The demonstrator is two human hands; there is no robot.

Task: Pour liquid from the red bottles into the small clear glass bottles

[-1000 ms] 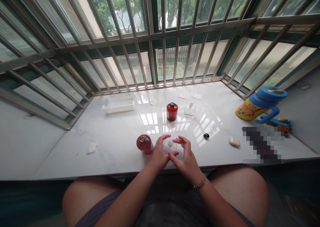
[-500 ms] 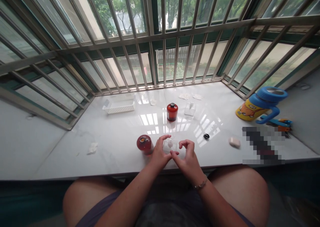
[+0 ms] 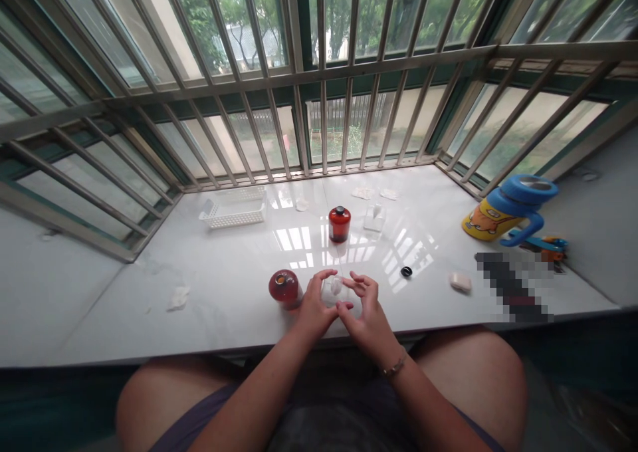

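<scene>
A small clear square-looking container (image 3: 329, 294) with a whitish piece at its top stands at the table's front, between my hands. My left hand (image 3: 318, 309) curves around its left side, thumb in front and fingers behind, closed on it. From the right, my right hand (image 3: 363, 309) reaches in with fingers and thumb apart; its fingertips are close to the whitish piece, and whether they touch is unclear. Just left of my left hand is an uncapped red-brown bottle (image 3: 285, 288). A small black cap (image 3: 407, 272) lies right of my right hand.
Behind stand a capped red-brown bottle (image 3: 339, 225) and another clear container (image 3: 374, 219). A white basket (image 3: 234, 214) is at the back left. Rightward are a pinkish block (image 3: 460, 282) and a blue-yellow flask (image 3: 503, 211). Crumpled white tissue (image 3: 178, 298) lies left. Metal bars (image 3: 323, 126) enclose the table.
My right hand's fingers have uncurled and reached left toward the whitish piece on the clear container. My left hand stays around the container. The whole view has shifted slightly.
</scene>
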